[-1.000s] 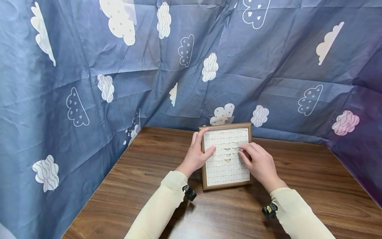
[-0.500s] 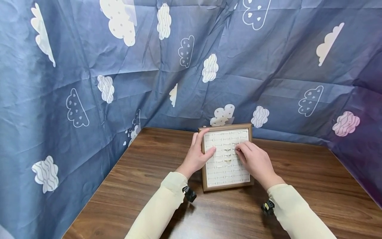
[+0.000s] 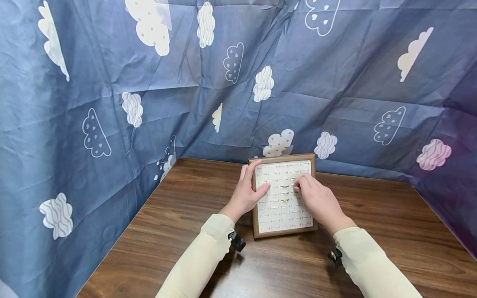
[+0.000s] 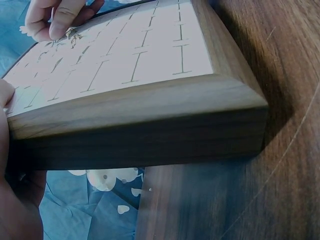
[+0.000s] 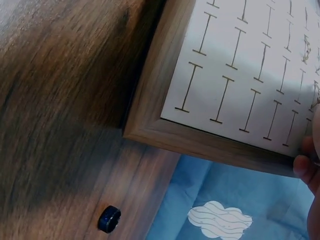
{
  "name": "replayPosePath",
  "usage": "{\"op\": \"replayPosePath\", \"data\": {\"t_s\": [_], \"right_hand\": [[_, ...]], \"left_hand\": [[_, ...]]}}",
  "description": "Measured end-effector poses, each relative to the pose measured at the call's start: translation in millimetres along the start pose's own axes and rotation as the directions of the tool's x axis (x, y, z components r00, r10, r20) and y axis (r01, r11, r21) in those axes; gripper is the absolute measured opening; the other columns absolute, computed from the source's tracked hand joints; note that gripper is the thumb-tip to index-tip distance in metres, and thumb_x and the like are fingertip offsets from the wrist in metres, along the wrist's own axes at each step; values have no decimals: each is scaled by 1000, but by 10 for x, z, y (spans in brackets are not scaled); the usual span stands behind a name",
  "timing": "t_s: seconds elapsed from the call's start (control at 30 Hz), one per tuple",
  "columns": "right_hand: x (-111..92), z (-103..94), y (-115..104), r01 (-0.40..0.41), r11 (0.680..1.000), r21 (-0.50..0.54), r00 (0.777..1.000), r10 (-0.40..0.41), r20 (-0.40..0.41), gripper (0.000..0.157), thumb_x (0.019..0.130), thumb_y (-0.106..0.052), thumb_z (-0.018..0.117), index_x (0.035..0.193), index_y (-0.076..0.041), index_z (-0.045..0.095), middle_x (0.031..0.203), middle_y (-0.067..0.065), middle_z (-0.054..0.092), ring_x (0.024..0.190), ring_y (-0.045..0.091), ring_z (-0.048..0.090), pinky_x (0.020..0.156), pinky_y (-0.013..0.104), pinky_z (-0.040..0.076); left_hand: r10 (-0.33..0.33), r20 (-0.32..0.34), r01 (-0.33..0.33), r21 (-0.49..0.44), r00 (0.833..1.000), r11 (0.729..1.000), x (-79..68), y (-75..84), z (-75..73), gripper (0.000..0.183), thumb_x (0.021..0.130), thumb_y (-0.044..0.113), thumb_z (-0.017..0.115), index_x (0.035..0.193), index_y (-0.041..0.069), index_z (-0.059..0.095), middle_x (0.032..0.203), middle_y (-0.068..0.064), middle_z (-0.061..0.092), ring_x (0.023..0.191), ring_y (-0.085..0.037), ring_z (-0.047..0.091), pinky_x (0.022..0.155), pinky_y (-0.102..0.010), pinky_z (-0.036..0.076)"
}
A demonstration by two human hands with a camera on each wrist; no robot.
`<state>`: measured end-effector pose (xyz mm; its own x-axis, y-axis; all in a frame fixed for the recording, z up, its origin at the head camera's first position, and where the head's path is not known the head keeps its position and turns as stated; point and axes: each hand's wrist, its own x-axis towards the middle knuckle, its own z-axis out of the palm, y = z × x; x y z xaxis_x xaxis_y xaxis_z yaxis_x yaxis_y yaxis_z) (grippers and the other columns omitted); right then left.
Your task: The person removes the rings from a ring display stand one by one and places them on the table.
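A wooden-framed ring tray (image 3: 283,232) with a white slotted insert (image 3: 275,215) lies flat on the brown table. A few small rings (image 3: 285,200) sit in its middle slots. My left hand (image 3: 246,193) holds the tray's left edge, fingers along the frame and thumb on the insert. My right hand (image 3: 316,200) rests on the insert's right half, its fingertips pinching a small ring (image 4: 72,36) at a slot. The left wrist view shows the frame's side (image 4: 150,130) close up. In the right wrist view I see a frame corner (image 5: 155,100).
The wooden table (image 3: 179,215) is walled on three sides by blue cloth with cloud prints (image 3: 149,103). The tray stands near the table's far edge. A small black round object (image 5: 109,219) lies on the table by the tray's corner in the right wrist view.
My right hand has slid a little left and farther up the insert, its fingertips closing over a ring. The left hand and the tray stayed still.
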<state>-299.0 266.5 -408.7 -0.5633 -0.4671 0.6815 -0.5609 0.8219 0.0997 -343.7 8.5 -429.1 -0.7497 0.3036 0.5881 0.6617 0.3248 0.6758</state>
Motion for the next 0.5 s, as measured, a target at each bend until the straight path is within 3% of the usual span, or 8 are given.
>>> {"op": "replayPosePath", "data": {"t_s": [0.3,0.5], "right_hand": [[-45,5,34,-31,997,74,999,34,-29,17,99,-4,72,111,-3,60,112,10,62,91,25,65,73,46,58],[-100,24,46,13,999,49,994,-8,-110,33,93,-8,81,124,-4,72,115,13,68,93,29,69,75,49,59]], "left_hand": [[-9,0,9,6,1000,1000,8,12,-7,77,101,23,74,164,30,31,141,-15,44,117,-28,60,106,-45,53],[-13,2,13,12,1000,1000,1,1,-1,77,101,24,74,164,30,31,141,-15,44,117,-28,59,107,-46,52]]}}
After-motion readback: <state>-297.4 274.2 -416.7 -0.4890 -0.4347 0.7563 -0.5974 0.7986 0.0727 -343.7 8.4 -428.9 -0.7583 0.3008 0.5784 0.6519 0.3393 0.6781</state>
